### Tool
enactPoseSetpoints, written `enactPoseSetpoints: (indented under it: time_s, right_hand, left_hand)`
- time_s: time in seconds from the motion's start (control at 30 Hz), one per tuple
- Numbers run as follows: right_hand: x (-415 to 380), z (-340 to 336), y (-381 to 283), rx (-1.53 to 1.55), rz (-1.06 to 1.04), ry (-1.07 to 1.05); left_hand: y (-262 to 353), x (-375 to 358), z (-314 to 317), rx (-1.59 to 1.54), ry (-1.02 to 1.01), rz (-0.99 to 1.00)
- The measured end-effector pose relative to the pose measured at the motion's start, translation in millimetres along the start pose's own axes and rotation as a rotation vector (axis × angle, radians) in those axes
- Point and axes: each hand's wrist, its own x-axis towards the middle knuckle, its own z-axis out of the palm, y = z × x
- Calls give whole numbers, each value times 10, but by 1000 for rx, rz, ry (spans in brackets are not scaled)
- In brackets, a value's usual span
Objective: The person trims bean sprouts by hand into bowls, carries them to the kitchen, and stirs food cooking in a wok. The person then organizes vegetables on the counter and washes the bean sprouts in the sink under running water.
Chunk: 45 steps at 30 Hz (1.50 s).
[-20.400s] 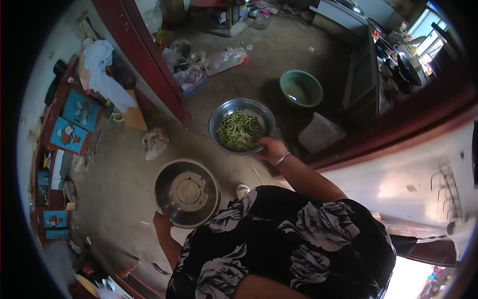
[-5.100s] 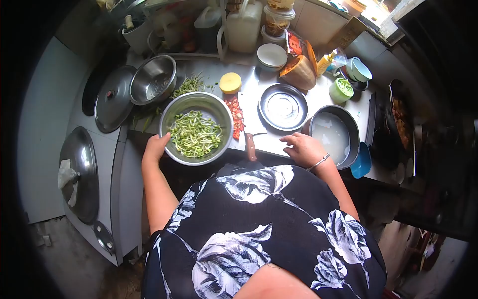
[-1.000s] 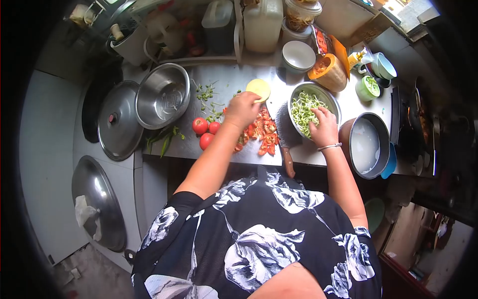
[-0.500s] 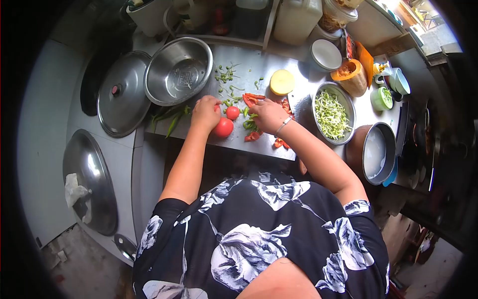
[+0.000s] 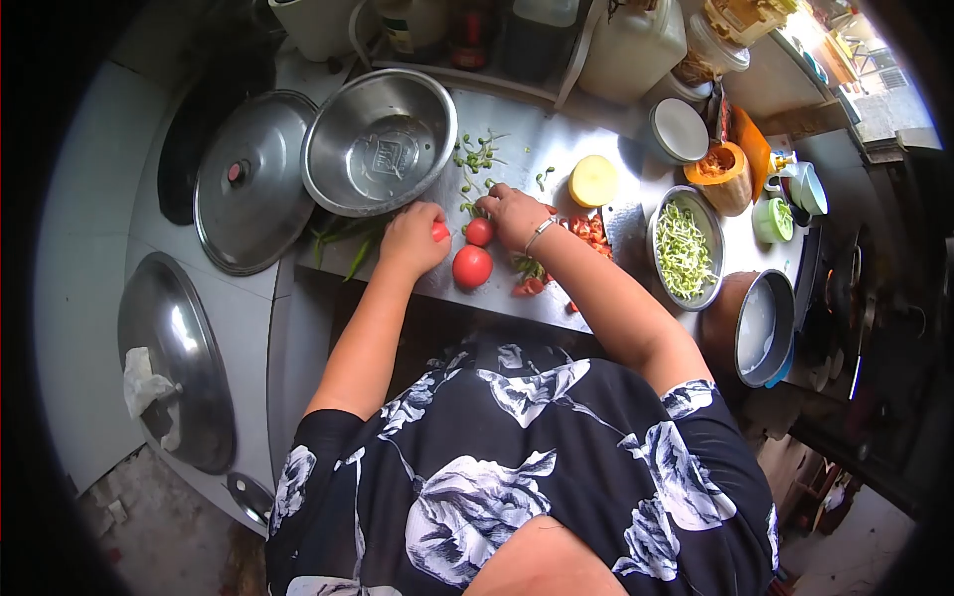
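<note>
My left hand [image 5: 411, 238] is closed around a red tomato [image 5: 439, 230], of which only one side shows. Just right of it sit a small tomato [image 5: 479, 231] and a larger tomato [image 5: 472, 267] on the metal counter. My right hand [image 5: 515, 215] reaches down with bent fingers by the small tomato, among green stem scraps [image 5: 477, 157]; whatever its fingers pinch is hidden. Chopped red pepper [image 5: 588, 234] lies right of that wrist, and more red pieces [image 5: 529, 287] with green bits lie below it. Long green peppers [image 5: 360, 256] lie left of my left hand.
A steel basin [image 5: 333, 149] stands at the upper left beside a pot lid [image 5: 248, 189]. To the right are a yellow cut piece [image 5: 593, 181], a bowl of shredded green vegetable [image 5: 686, 248], a cut pumpkin [image 5: 725, 184] and a pot [image 5: 760, 328].
My right hand has moved left, from the red pepper piece to the green scraps beside the small tomato. My left hand stays by the tomatoes. The whole view has shifted slightly.
</note>
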Motion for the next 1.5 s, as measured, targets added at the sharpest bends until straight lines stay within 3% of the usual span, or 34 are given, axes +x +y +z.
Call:
enactPoseSetpoints:
  time_s: [0.07, 0.13, 0.23, 0.33, 0.4, 0.47, 0.53, 0.67, 0.73, 0.77, 0.87, 0.93, 1.0, 1.17, 1.33, 1.5]
  right_hand:
    - [88, -1, -7, 11, 42, -30]
    - [141, 22, 12, 20, 84, -57]
    - [155, -65, 10, 237, 144, 116]
    - [60, -216, 114, 220, 185, 274]
    - [55, -200, 259, -20, 336, 381]
    - [88, -147, 347, -131, 379, 344]
    - [121, -213, 224, -189, 480, 48]
    - [214, -8, 244, -85, 399, 169]
    - [270, 82, 288, 131, 179, 163]
    - [319, 179, 289, 306, 152, 248]
    - [375, -40, 172, 453, 135, 272]
    - [478, -88, 241, 346, 122, 298]
    - [600, -114, 357, 135, 193, 459]
    - [947, -113, 519, 55, 185, 315]
    - [1072, -114, 210, -47, 181, 146]
    - [891, 60, 257, -104, -75, 130]
  left_hand:
    - [-26, 79, 69, 153, -72, 197]
    - [64, 146, 43, 149, -189, 163]
    - [129, 225, 69, 351, -286, 133]
    - [98, 267, 160, 492, -262, 146]
    - [88, 289, 187, 504, -289, 194]
    - [107, 305, 207, 542, -310, 211]
    - [128, 325, 221, 582, -326, 222]
    - [133, 363, 218, 625, -385, 226]
    - [109, 396, 223, 586, -399, 224]
    - [61, 417, 242, 471, -369, 172]
    - [18, 440, 297, 275, -259, 80]
    - [29, 433, 300, 197, -179, 44]
    - [65, 435, 301, 94, -149, -12]
    - [58, 506, 392, 69, -157, -33]
    - [111, 533, 357, 32, -195, -64]
    - [202, 549, 256, 66, -225, -117]
